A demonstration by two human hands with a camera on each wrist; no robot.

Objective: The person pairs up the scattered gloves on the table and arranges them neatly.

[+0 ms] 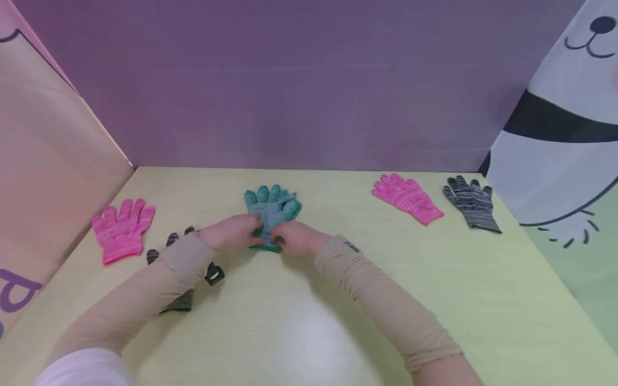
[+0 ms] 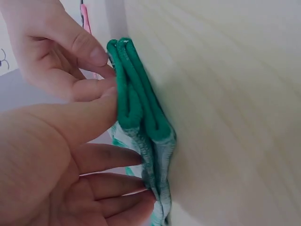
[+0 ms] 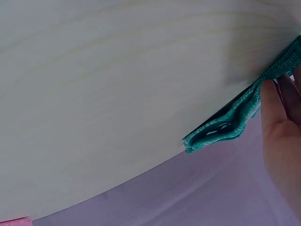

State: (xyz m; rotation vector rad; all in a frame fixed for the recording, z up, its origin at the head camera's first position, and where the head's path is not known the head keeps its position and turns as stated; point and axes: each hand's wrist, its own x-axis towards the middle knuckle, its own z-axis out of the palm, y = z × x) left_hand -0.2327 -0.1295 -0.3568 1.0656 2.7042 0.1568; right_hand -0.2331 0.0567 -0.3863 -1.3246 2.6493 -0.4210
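Two green gloves (image 1: pixel 272 210) lie stacked on the table, fingers away from me, with their cuffs (image 2: pixel 155 134) one over the other in the left wrist view. My left hand (image 1: pixel 234 231) is at the left side of the stack. Its thumb touches the cuff edge, and its nearly straight fingers (image 2: pixel 115 181) touch the glove's surface. From the right side, my right hand (image 1: pixel 300 238) pinches the upper green glove near the cuff with curled fingers. The right wrist view shows only part of this hand (image 3: pixel 282 141) against the green cuff (image 3: pixel 225 125).
At the left lie a pink glove (image 1: pixel 123 230) and a grey-black glove (image 1: pixel 179 301), the latter partly under my left forearm. Another pink glove (image 1: pixel 407 197) and grey-black glove (image 1: pixel 473 202) lie at the back right. A purple backdrop (image 1: pixel 309 107) rises behind the table.
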